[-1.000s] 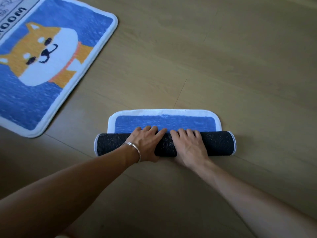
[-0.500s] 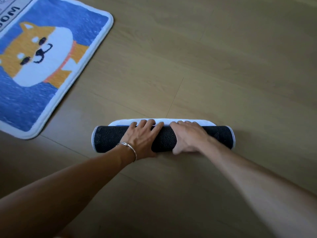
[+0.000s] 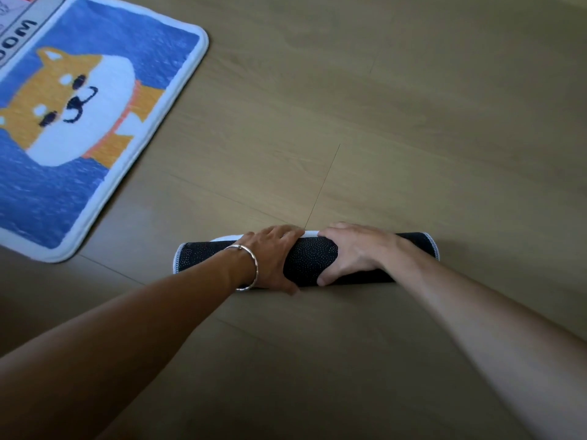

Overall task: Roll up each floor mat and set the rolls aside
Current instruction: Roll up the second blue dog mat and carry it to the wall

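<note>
Right of the dog mat (image 3: pixel 79 122), finishing the roll (image 3: pixel 313 258): gripping its middle with left hand (image 3: pixel 273 262) and right hand (image 3: pixel 355 252), fingers (image 3: pixel 283 232) curled over it. Next probably calls for lifting it aside.

One view only: wide-angle head cam, pitched steeply down at the floor (image 3: pixel 413 106). Near range, rolled mat (image 3: pixel 313 260) within the wearer's reach, lower centre.

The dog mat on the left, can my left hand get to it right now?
Probably yes, once it lets go. The left hand grips the rolled mat, so it is busy now, but only bare floor lies between it and the dog mat, which lies flat farther off to the left.
</note>
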Motion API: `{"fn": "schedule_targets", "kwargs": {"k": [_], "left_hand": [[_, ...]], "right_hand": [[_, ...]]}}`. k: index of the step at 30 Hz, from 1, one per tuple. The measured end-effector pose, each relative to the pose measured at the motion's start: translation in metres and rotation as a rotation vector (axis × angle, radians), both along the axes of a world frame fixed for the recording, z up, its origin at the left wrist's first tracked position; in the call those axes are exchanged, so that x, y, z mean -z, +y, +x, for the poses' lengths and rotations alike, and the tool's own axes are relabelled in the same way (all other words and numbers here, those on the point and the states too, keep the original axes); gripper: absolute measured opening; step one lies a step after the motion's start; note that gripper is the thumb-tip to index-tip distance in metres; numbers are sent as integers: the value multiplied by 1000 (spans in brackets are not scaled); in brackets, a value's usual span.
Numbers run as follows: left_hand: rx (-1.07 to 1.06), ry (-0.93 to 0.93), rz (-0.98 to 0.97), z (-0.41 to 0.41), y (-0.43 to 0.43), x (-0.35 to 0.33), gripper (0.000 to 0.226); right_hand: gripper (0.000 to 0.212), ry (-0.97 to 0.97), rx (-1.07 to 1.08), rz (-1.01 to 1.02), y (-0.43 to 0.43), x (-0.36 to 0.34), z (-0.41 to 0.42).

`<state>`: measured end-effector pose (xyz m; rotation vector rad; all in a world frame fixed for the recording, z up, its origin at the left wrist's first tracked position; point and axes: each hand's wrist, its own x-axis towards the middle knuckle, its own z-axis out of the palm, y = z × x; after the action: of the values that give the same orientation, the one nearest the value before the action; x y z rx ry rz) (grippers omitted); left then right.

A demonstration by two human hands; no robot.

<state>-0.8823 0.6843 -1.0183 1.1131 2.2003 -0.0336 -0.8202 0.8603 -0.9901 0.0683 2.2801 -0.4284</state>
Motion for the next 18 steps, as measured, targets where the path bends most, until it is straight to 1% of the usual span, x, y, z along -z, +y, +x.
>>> {"fn": "schedule_targets", "kwargs": {"k": [2, 7, 9, 12, 15, 18], "left_hand": [[1, -38, -62, -1, 2, -1, 120], [-3, -3, -129, 0, 7, -4, 122], [-20, 12, -133, 2, 8, -5, 117], [0, 69, -113, 6, 6, -4, 104], [60, 125, -93, 9, 3, -1, 103], [101, 128, -105, 10, 0, -4, 103]], "right_hand": [[93, -26, 5, 18, 0, 0, -1], [101, -9, 31, 55, 1, -1, 4], [104, 5, 25, 88, 0, -2, 7], [99, 69, -2, 99, -1, 0, 13], [96, 102, -21, 90, -2, 3, 19], [99, 104, -35, 90, -3, 6, 23]]}}
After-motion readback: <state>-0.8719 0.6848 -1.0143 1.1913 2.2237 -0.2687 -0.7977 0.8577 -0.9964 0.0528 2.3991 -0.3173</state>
